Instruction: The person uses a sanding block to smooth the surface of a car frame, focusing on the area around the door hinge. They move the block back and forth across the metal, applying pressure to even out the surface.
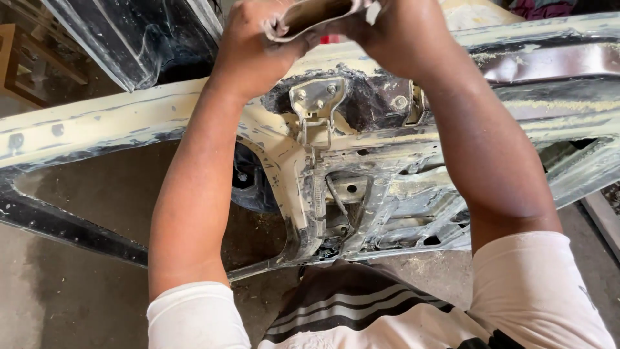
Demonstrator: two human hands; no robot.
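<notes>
At top of view, your left hand (255,48) and right hand (394,29) both closed on bent metal strip (316,14), held just above stripped car body panel (387,194); bolted hinge bracket (316,103) sits directly below strip, between your forearms

1 head view, steeply downward, close over car door frame (361,187)

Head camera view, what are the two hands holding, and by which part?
Both hands, left and right, hold a pale, bent strip of sandpaper-like sheet by its opposite ends.
</notes>
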